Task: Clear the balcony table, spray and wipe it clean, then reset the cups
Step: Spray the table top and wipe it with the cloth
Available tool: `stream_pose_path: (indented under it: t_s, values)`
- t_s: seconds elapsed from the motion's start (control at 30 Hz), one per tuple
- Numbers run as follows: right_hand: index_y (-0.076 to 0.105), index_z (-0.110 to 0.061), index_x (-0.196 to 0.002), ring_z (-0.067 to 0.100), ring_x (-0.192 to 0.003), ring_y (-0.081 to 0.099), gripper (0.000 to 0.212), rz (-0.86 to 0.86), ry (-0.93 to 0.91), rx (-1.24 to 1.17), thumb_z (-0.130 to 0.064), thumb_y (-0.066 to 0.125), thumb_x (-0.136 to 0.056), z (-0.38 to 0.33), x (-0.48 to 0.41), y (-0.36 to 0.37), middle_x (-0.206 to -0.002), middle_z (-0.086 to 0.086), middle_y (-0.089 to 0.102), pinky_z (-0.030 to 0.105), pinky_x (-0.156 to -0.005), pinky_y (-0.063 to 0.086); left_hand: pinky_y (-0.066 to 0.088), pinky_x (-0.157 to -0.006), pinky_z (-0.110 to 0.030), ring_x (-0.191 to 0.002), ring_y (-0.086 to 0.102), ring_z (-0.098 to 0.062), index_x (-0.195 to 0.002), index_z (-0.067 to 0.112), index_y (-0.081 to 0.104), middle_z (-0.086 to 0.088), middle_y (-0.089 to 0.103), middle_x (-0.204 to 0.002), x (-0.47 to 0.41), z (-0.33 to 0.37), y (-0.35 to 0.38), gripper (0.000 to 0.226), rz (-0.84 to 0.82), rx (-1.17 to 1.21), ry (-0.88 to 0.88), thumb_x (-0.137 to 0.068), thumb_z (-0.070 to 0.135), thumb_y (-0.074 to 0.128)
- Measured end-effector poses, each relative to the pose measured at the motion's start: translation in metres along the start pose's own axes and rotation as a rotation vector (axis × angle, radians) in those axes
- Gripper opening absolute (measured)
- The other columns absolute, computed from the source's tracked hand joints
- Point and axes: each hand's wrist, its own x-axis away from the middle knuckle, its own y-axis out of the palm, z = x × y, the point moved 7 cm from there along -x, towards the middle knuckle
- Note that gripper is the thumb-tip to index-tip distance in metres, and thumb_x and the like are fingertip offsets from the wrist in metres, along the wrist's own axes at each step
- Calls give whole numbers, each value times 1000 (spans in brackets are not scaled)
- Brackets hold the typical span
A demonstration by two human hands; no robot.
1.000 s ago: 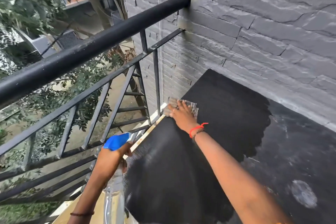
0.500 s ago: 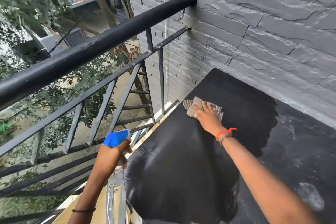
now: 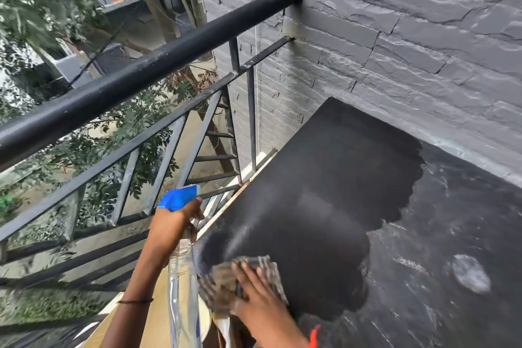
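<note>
Black table top (image 3: pixel 324 178) fills the lower right, its far edge tight against the grey stone wall (image 3: pixel 409 51), its left edge running alongside the black metal railing (image 3: pixel 141 79). Surface is two-toned: left part dark, matte and even; right part greyer, streaked with whitish smears and one pale round blotch (image 3: pixel 470 277). Boundary between the two zones is wavy and scalloped, running from the far edge down toward the near side. Nothing stands on the visible top.

Cloth (image 3: pixel 226 280), checked grey-brown and crumpled, lies flat at the near-left corner of the table, part of it at or past the edge; blurred, exact overhang hard to tell. Wide bare surface lies beyond and right of the cloth. Narrow gap between the table's left edge and the railing; a pale ledge strip shows there.

Right hand (image 3: pixel 260 299) is spread palm-down on the cloth, fingers splayed and pressing it to the table, not clenched. Forearm enters from the bottom edge with an orange band (image 3: pixel 314 336) at the wrist.

Left hand (image 3: pixel 172 226) is wrapped around the neck of a clear spray bottle (image 3: pixel 180 291) with a blue trigger head (image 3: pixel 179 197), held off the table's left side near the railing, bottle hanging roughly upright. Thin dark bracelet on that forearm.
</note>
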Motion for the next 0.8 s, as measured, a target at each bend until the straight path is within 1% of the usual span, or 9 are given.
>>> stream_pose_path:
  t_s: [0.13,0.17,0.23,0.3,0.37,0.43,0.57,0.7,0.8]
  values:
    - [51,-40,-124,27,-129,46,52,147,102,101,-33,66,-74,59,30,-36,-140,9,49,37,-113,9,36,-37,-19,-30,43,-17,-88,-2,56,-11,61,-67,6,-1,-3,7,-43,20,32,-91,5,56]
    - [50,-38,-128,30,-128,48,55,164,165,117,-30,66,-76,73,24,-44,-141,12,48,36,-112,7,36,-37,-20,-30,43,-18,-86,-1,56,-11,61,-67,8,-3,-3,8,-52,10,40,-91,5,56]
    - [51,-35,-131,33,-126,50,49,153,286,144,-28,47,-82,81,1,-60,-140,13,48,35,-115,8,37,-38,-21,-31,43,-18,-79,1,55,-11,62,-67,12,-7,-3,13,-66,5,44,-91,6,56]
    - [45,-31,-138,36,-135,37,54,134,337,87,-18,36,-86,64,-21,-68,-147,18,37,41,-118,9,38,-43,-25,-35,44,-20,-73,3,55,-8,63,-63,21,-10,1,18,-85,-3,52,-91,6,57]
    - [26,-29,-148,36,-145,7,61,12,320,94,-5,33,-92,36,-38,-63,-157,18,8,44,-117,-3,39,-52,-30,-44,46,-24,-70,5,57,0,63,-56,28,-12,6,20,-97,-16,70,-89,5,57]
    - [21,-30,-148,36,-145,0,62,-18,276,68,-5,24,-92,7,-38,-45,-157,17,1,47,-116,-3,40,-49,-26,-46,49,-18,-69,4,57,5,61,-48,36,-11,15,19,-121,-15,89,-88,1,56]
    - [49,-42,-130,25,-133,42,55,34,221,101,-23,43,-79,-26,7,-6,-146,8,41,45,-113,30,39,-45,-21,-38,46,-3,-59,10,49,7,53,-42,50,-3,38,34,-232,-28,181,-89,-5,50]
    - [54,-45,-122,18,-130,45,46,20,245,83,-36,45,-78,-15,87,8,-141,0,49,35,-112,21,40,-48,-22,-48,49,-7,-62,13,53,8,55,-48,57,-8,62,31,-282,-25,182,-88,-5,52]
    - [47,-44,-127,18,-130,45,51,92,378,79,-37,44,-77,25,137,-1,-138,0,52,35,-112,26,39,-49,-29,-47,48,-14,-68,11,58,0,57,-58,63,-10,84,24,-344,-48,185,-88,-1,55]
